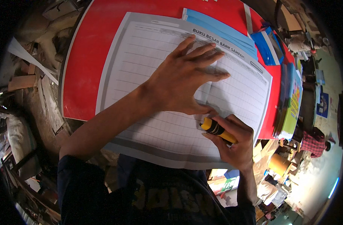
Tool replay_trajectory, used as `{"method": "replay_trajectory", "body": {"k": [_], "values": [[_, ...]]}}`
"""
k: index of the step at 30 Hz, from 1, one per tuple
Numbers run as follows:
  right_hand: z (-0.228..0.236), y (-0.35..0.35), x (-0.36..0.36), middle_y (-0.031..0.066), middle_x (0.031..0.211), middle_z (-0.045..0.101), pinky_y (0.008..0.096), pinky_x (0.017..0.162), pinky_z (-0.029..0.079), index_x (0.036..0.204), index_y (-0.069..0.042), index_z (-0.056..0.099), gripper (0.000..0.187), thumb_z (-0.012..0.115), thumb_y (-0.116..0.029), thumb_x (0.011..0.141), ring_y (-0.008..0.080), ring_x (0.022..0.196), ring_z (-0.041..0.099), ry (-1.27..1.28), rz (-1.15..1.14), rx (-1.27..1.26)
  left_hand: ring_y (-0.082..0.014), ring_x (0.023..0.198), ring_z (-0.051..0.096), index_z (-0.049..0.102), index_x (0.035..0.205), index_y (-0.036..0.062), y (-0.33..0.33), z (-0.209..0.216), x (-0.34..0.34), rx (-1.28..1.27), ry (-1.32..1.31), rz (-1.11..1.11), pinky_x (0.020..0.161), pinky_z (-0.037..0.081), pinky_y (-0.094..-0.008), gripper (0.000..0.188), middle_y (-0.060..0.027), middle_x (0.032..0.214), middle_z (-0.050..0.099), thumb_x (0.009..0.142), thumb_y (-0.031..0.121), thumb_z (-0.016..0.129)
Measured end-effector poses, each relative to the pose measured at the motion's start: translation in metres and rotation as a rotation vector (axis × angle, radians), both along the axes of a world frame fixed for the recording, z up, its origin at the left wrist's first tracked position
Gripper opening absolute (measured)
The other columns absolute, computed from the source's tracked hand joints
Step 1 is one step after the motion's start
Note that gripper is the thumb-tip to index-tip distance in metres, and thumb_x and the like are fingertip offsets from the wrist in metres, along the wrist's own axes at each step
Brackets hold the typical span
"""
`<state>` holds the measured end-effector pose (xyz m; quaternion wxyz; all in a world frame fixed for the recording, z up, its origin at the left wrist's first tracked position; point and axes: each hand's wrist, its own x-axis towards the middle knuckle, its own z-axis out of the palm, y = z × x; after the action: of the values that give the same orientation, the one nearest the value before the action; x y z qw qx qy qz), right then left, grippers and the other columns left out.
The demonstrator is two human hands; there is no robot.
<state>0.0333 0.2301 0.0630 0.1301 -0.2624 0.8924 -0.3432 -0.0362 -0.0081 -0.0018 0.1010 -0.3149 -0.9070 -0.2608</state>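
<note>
A large printed ledger sheet [167, 131] with ruled tables and a grey border lies before me, its near edge hanging over the table's edge towards my body. My left hand [181, 77] rests on it with fingers spread, pressing near its middle crease. The left thumb points to the tip of a thick yellow-and-black hand tool [217, 129], whose exact kind I cannot make out. My right hand [237, 140] wraps round this tool, low over the sheet's near right part. The tool's front end is close to the paper; whether it touches is unclear.
Under the sheet is a red table [81, 82]. Light blue papers [220, 28] stick out beyond its far edge. A blue-and-white box [267, 47] and a stack of colourful booklets [290, 103] stand at the right. Wood scraps [47, 105] lie left; another person [313, 142] is far right.
</note>
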Motion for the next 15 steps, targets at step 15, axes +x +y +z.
{"method": "replay_trajectory", "body": {"k": [15], "values": [[-0.002, -0.015, 0.021, 0.0182, 0.105, 0.078, 0.0295, 0.080, 0.061, 0.120, 0.006, 0.070, 0.038, 0.084, -0.007, 0.087, 0.0184, 0.092, 0.076, -0.273, -0.402, -0.198, -0.0252, 0.157, 0.027, 0.059, 0.146, 0.0308, -0.001, 0.001, 0.003, 0.012, 0.002, -0.003, 0.131, 0.009, -0.0533, 0.083, -0.0093, 0.165, 0.039, 0.075, 0.067, 0.081]]}}
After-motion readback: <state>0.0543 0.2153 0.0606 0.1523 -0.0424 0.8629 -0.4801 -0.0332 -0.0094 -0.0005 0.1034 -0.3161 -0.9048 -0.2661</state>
